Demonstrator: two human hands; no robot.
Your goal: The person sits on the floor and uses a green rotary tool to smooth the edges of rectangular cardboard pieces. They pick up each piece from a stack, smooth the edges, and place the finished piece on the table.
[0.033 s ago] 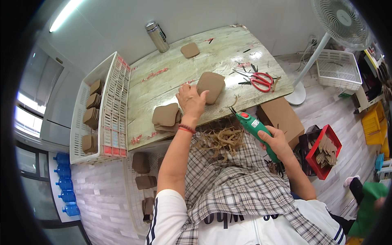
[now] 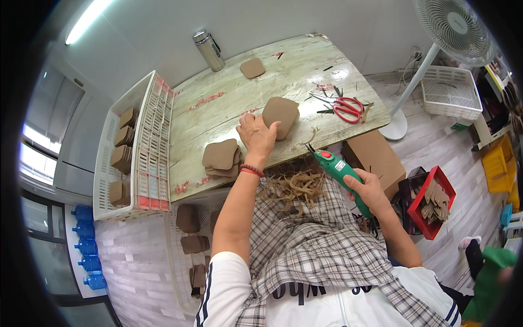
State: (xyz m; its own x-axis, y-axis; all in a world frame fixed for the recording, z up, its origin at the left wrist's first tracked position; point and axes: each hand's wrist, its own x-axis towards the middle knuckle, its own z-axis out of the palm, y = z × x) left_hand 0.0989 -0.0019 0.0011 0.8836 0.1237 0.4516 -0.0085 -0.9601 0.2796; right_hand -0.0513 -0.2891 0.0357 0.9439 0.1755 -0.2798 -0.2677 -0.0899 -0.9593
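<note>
My left hand [image 2: 256, 134] rests on the table with its fingers and thumb apart. It lies against a stack of brown rounded-square pads [image 2: 281, 116], its thumb on the stack's near left edge. Another, less even stack of the same pads [image 2: 220, 155] sits closer to me, above my left wrist. A single pad [image 2: 253, 68] lies flat toward the back. Off the table's front edge, my right hand [image 2: 367, 191] is wrapped around green electric scissors [image 2: 339, 166], whose dark blades point up and left toward the table edge. Curled brown trimmings [image 2: 298, 186] are heaped on my checked apron.
Red-handled scissors [image 2: 347, 108] lie on the table [image 2: 212, 117] at right, among dark scraps. A white crate [image 2: 152, 147] with pads stands at left. A steel flask [image 2: 209, 50] stands at the back. To the right are a fan [image 2: 456, 32], a cardboard box [image 2: 376, 158] and a red tray [image 2: 414, 210].
</note>
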